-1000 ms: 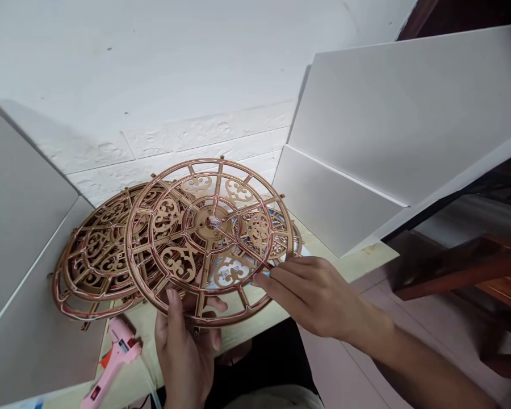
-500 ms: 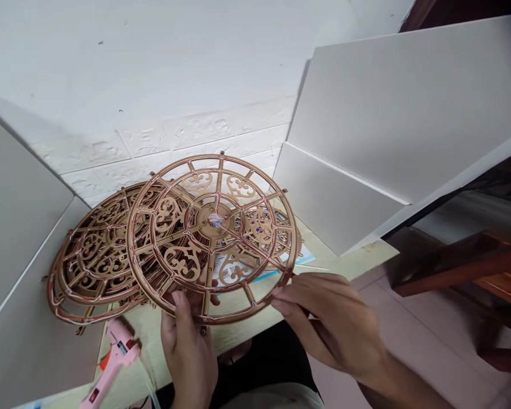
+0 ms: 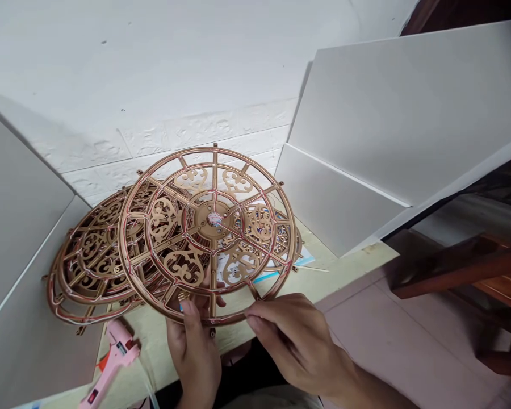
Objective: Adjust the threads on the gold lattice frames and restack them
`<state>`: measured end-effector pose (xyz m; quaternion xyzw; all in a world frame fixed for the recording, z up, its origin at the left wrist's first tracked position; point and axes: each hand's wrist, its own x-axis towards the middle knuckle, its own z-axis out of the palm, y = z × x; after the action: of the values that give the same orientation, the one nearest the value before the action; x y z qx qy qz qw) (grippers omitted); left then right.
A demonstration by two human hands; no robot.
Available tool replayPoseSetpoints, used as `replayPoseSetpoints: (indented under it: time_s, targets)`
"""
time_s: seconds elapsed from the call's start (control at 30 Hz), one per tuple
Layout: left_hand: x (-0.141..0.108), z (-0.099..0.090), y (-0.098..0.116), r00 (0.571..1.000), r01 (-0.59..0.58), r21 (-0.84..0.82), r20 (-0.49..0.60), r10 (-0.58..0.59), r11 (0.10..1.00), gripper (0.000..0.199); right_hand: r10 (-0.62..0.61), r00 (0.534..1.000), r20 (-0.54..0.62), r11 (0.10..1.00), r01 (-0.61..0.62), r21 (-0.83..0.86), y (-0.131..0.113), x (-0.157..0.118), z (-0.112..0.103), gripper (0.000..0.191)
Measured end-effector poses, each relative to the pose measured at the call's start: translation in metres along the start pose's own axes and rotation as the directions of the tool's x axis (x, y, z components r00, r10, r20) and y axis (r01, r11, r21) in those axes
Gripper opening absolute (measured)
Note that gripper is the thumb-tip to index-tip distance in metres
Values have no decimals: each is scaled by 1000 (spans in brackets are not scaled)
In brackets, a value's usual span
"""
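Note:
A round bronze-coloured lattice frame (image 3: 215, 196) with scrollwork and thin red-and-white lines along its grooves is held up in front of me. My left hand (image 3: 196, 346) grips its lower rim, thumb in front and fingers behind. At the bottom of the rim, my right hand (image 3: 293, 341) has thumb and forefinger pinched against the edge; anything thin between them is hidden. Behind and to the left lies a stack of similar frames (image 3: 89, 272). More openwork pieces (image 3: 281, 233) show through and beyond the held frame's right side.
A pink glue gun (image 3: 117, 352) lies on the pale tabletop (image 3: 344, 261) at the front left. Grey-white panels (image 3: 387, 113) stand on the right, with another panel (image 3: 25, 255) on the left. A white wall (image 3: 196, 68) rises behind. Brown wooden furniture (image 3: 464, 270) is at far right.
My right hand has slid left along the lower rim. The held frame has turned slightly counterclockwise and shifted a little left. My left hand keeps its grip.

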<state>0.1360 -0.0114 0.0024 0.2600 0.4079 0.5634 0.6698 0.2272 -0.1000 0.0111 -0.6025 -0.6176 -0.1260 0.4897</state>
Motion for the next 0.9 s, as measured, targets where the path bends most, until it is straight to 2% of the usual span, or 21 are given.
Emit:
replayPoseSetpoints:
  time_s: [0.1,0.17,0.23,0.3,0.4,0.5,0.53,0.6,0.7,0.83,0.9]
  targets:
    - [1,0,0,998,-23,9,59,23,1000,50,7,994,-108,999,-11,-33,6,-2,-10,24]
    - [3,-3,-2,994,-55,26,100,52,998,48,32,962,-273,995,-56,-82,15,-5,-17,19]
    - [5,-8,-6,992,-62,26,107,59,998,44,126,868,-481,983,-174,-56,26,-7,-22,10]
    - [7,-13,-9,994,-40,22,101,38,999,43,250,741,-624,966,-235,108,36,-6,-25,8]
    - [7,-18,-10,994,21,29,108,-24,999,44,411,590,-695,911,-248,329,52,-3,-27,3]
    - [5,-18,-5,987,100,16,125,-101,995,43,597,478,-644,802,-371,468,69,-7,-24,16]
    - [4,-17,-3,984,123,9,130,-123,992,44,655,467,-594,755,-420,503,74,-10,-22,18]
    - [1,-14,1,979,155,7,132,-155,988,46,719,477,-505,695,-474,541,81,-15,-19,18]
    - [-6,-10,4,980,146,39,129,-150,988,43,734,526,-429,667,-444,598,82,-16,-16,17]
    - [-12,-9,3,979,131,92,148,-143,987,40,754,549,-361,621,-416,665,75,-4,-17,15]
    - [-12,-9,2,976,123,109,168,-140,986,39,744,578,-336,621,-410,668,73,3,-17,16]
